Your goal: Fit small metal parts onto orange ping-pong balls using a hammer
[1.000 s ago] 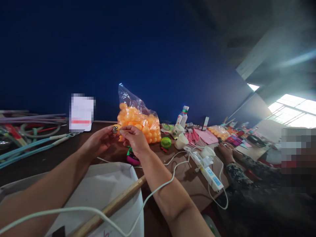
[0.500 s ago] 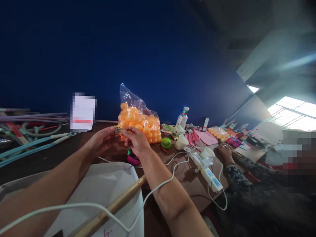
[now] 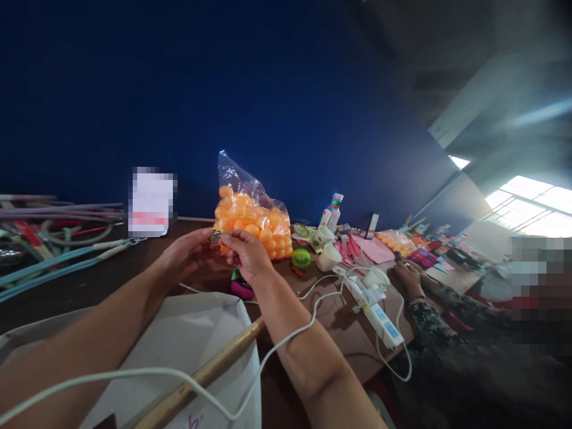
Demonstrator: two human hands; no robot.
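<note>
My left hand [image 3: 185, 255] and my right hand [image 3: 245, 255] meet above the brown table [image 3: 339, 322], fingertips pinched together on a small metallic piece [image 3: 214, 237] held between them. Just behind the hands stands a clear plastic bag of orange balls [image 3: 252, 217]. A pink and green round toy [image 3: 241, 287] lies on the table right below my right hand. A white cable [image 3: 286, 339] drapes over my right forearm.
A wooden stick [image 3: 214, 366] lies across a white bag [image 3: 179, 339] in front of me. Coloured hoops and rods [image 3: 53, 250] lie at left. Paper cups [image 3: 328, 256], a bottle [image 3: 331, 210], a power strip [image 3: 379, 313] and pink paper sit right, where another person's hand [image 3: 407, 279] rests.
Both hands have stayed pinched on the small piece, drifting slightly right and up; the view has shifted a little. Nothing was let go.
</note>
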